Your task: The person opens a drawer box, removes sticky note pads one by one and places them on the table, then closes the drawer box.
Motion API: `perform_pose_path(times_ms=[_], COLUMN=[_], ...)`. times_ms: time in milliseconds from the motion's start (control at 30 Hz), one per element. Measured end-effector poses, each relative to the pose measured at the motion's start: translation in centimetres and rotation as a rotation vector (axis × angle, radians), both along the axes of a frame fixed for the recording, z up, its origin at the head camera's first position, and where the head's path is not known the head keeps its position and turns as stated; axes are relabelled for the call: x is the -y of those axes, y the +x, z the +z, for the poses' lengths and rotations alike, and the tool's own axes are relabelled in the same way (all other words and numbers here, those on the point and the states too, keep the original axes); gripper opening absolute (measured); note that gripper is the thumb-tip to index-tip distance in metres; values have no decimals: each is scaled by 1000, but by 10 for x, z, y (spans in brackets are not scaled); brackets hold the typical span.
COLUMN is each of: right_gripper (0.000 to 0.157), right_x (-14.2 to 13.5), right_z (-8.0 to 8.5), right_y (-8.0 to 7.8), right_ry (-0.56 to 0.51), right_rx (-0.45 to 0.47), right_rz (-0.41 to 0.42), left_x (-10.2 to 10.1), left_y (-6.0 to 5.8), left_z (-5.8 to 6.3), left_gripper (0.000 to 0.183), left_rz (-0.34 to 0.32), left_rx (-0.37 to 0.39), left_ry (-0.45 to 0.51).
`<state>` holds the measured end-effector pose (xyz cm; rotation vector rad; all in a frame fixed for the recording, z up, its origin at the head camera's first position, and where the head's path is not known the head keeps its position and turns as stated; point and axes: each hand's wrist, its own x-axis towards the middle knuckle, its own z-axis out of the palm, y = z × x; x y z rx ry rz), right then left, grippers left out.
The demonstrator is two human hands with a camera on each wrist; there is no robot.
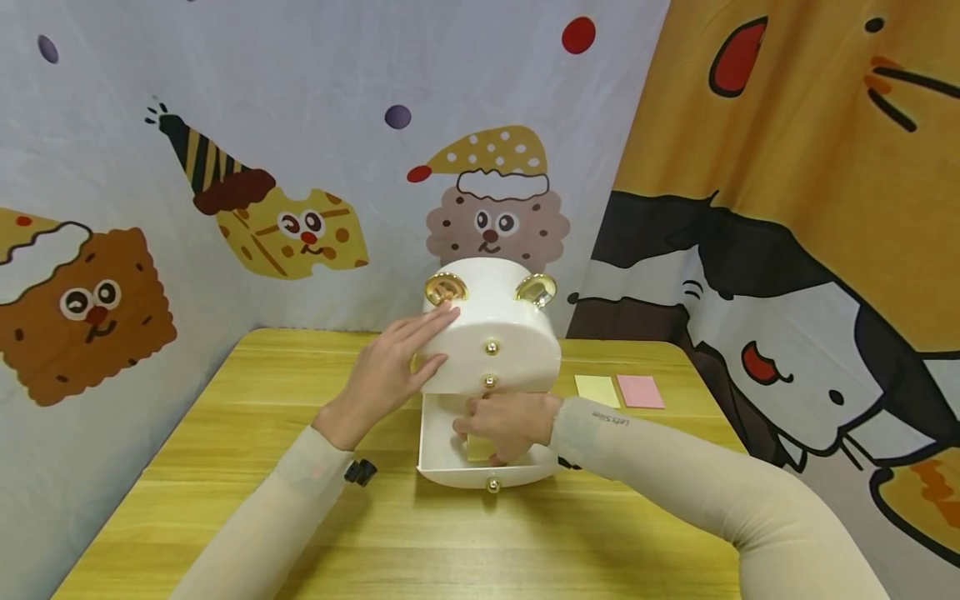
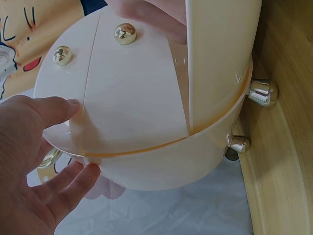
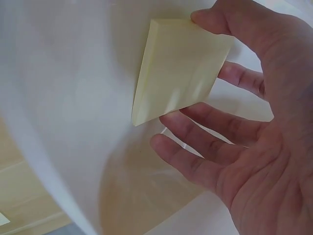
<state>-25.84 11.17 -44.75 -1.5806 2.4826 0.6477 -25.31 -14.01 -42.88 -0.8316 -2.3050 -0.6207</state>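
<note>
A white rounded desktop drawer box [image 1: 491,292] with gold knobs and gold ear-like rings stands on the table. Its bottom drawer [image 1: 437,437] is pulled out toward me. Inside that drawer, my right hand [image 1: 513,423] pinches a pale yellow sticky note pad [image 3: 181,73], thumb on one edge and fingers along the opposite edges. My left hand [image 1: 386,367] rests against the box's upper left side. In the left wrist view its thumb [image 2: 61,108] lies on the front face and the fingers touch the curved side wall.
To the right of the box, a yellow sticky note pad [image 1: 597,391] and a pink one [image 1: 641,392] lie side by side on the wooden table [image 1: 360,542]. A cartoon-printed cloth [image 1: 300,83] hangs behind the table and along its sides.
</note>
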Motion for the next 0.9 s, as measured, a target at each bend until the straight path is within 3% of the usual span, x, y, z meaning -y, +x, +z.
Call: perform_pose_path(times_ms=[433,900], right_gripper=[62,59], right_x=[-3,-5], right_z=[6,20], right_y=[-1,-1], right_ry=[-39,-161], right_rx=[40,94], right_rz=[-1,42], left_x=[0,-2], left_y=[1,2], left_z=[1,2], left_gripper=[75,73], left_rz=[1,2], left_rx=[-5,0], left_ry=[-3,1])
